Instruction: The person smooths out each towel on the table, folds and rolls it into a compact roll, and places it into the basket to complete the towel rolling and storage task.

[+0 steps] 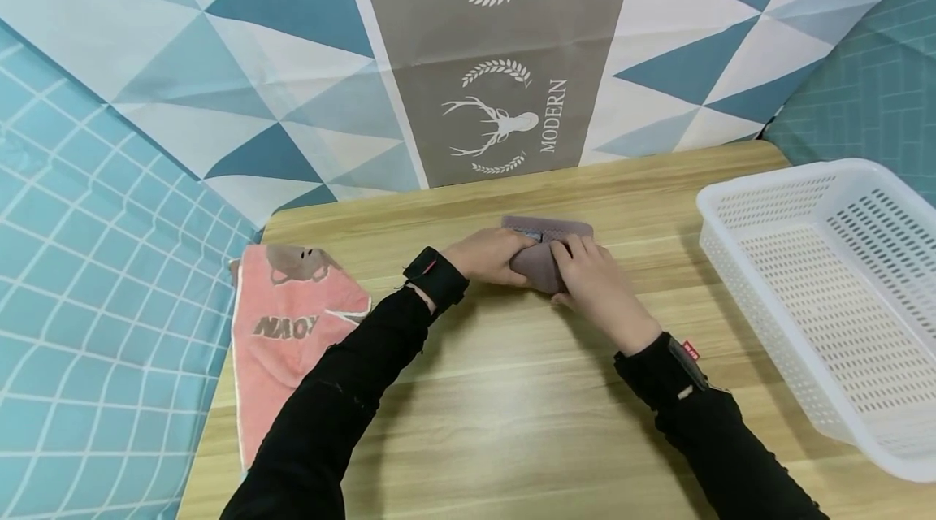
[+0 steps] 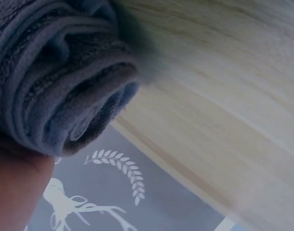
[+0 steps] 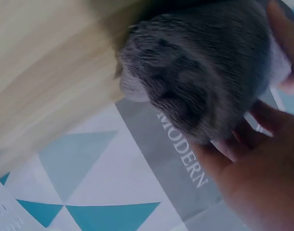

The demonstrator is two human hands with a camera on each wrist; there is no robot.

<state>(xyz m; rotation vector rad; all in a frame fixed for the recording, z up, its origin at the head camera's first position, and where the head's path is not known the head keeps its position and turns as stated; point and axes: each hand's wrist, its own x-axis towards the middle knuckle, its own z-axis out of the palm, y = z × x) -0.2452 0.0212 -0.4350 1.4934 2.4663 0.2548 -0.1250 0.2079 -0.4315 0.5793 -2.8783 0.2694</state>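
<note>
A grey-purple towel [image 1: 539, 266] lies toward the back of the wooden table, mostly rolled up, with a short flat end behind the roll. My left hand [image 1: 491, 256] grips the roll's left end, thumb on the near side. At the right end, my right hand [image 1: 595, 280] holds it with curled fingers over the top. In the left wrist view the end of the towel [image 2: 65, 86] shows spiralled layers. The right wrist view has the other end of the towel [image 3: 200, 72], with fingers [image 3: 209, 159] curled against its underside.
A pink towel [image 1: 292, 349] with a brown bear pattern lies at the table's left edge, partly behind my left sleeve. To the right stands a white perforated plastic basket [image 1: 760, 284]. Patterned cloth [image 1: 504, 41] hangs behind the wooden table [image 1: 497, 422].
</note>
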